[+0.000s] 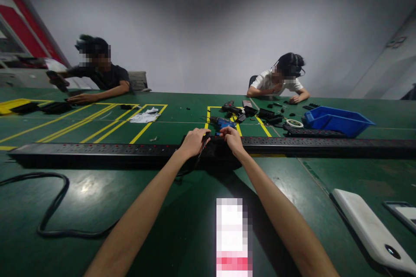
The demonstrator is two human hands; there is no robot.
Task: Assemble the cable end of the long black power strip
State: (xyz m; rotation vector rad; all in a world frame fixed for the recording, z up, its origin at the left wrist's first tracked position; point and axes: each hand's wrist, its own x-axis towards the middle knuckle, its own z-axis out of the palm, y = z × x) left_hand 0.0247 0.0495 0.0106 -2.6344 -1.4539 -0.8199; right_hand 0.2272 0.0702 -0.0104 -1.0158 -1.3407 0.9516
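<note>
A long black bar (97, 150), which looks like a power strip with rows of small red marks, lies across the green table. At its middle, my left hand (195, 142) is closed around a black cable (199, 156) that hangs down the bar's near side. My right hand (232, 139) is just to the right, its fingers pinched together over the bar. What sits between those fingertips is too small to make out. Just beyond both hands lies a blue cordless drill (225, 123).
A thick black cord (53, 207) loops at the left. Around the right side are a blue bin (341, 121), a roll of tape (294, 124), black parts and a white phone-like device (364, 225). A blurred lit screen (230, 225) is nearest me. Two people sit opposite.
</note>
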